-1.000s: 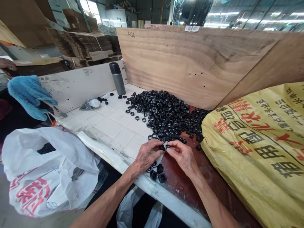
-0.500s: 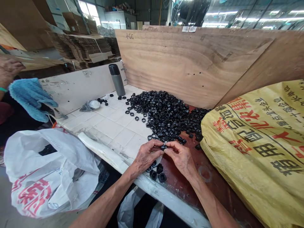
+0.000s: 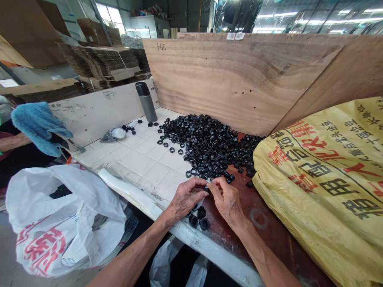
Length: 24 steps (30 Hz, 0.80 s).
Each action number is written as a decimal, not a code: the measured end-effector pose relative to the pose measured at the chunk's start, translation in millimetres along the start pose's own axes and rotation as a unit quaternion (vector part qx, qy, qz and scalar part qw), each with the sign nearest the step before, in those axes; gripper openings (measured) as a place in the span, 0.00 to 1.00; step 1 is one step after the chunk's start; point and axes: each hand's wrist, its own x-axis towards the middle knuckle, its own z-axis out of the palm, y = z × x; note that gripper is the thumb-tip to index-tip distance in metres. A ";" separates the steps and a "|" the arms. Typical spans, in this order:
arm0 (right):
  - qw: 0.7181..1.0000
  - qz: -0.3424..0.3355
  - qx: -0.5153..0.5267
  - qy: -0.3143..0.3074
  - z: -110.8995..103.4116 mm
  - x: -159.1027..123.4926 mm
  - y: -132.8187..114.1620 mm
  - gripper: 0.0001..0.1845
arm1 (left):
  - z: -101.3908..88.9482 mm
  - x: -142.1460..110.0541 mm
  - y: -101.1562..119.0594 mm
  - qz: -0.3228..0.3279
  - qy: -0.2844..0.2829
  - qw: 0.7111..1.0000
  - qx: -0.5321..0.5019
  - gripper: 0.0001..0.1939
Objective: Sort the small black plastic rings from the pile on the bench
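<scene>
A small black plastic ring-like part (image 3: 206,189) sits between my two hands, mostly covered by fingertips. My left hand (image 3: 188,196) pinches it between thumb and fingers from the left. From the right, my right hand (image 3: 226,198) closes its thumb and bent index finger against the same part. Just below the hands, near the table edge, lie several black caps (image 3: 204,224), some with their hollow side up. Beyond my fingers spreads a big heap of black plastic rings (image 3: 206,137), with a few loose ones at its left side.
A yellow printed sack (image 3: 317,175) bulges over the table's right side. At the left hangs a white bag (image 3: 89,191) with dark pieces inside. A grey thermos (image 3: 147,104), a small clear bag (image 3: 113,134) and wooden boards (image 3: 224,75) stand behind. A co-worker's arm (image 3: 14,141) is beside a blue towel (image 3: 40,125).
My right fingers have curled in more around the part, which now shows less. My left hand barely moved. At the far left, the co-worker's hand has dropped lower, behind the towel.
</scene>
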 end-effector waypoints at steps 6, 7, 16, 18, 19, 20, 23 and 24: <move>0.998 -0.024 0.017 -0.048 -4.8 1.2 0.7 0.11 | -1.7 0.3 -3.8 -0.023 0.028 0.999 -0.012 0.13; 0.999 -0.025 -0.005 -0.044 -4.4 1.2 2.5 0.13 | -1.7 0.2 -4.4 -0.018 0.025 1.000 -0.007 0.13; 0.998 0.026 0.015 -0.057 -7.8 2.5 -7.0 0.19 | -0.6 1.3 -4.3 -0.029 0.029 0.999 -0.021 0.13; 0.998 0.039 0.016 -0.053 -9.4 2.6 -9.7 0.20 | -1.1 1.7 -4.4 -0.034 0.037 0.999 -0.020 0.13; 0.997 0.043 0.026 -0.053 -9.9 2.8 -10.4 0.18 | -1.4 1.8 -4.4 -0.035 0.041 0.998 -0.023 0.12; 0.997 0.043 0.040 -0.057 -10.2 3.0 -10.8 0.14 | -1.7 1.9 -4.4 -0.035 0.041 0.998 -0.027 0.12; 0.995 0.044 0.046 -0.071 -10.3 4.2 -10.9 0.11 | -1.7 1.5 -3.6 -0.026 0.030 0.999 -0.034 0.12; 0.996 0.050 0.036 -0.070 -10.2 4.8 -10.7 0.13 | -1.5 1.3 -3.1 -0.026 0.027 0.999 -0.037 0.12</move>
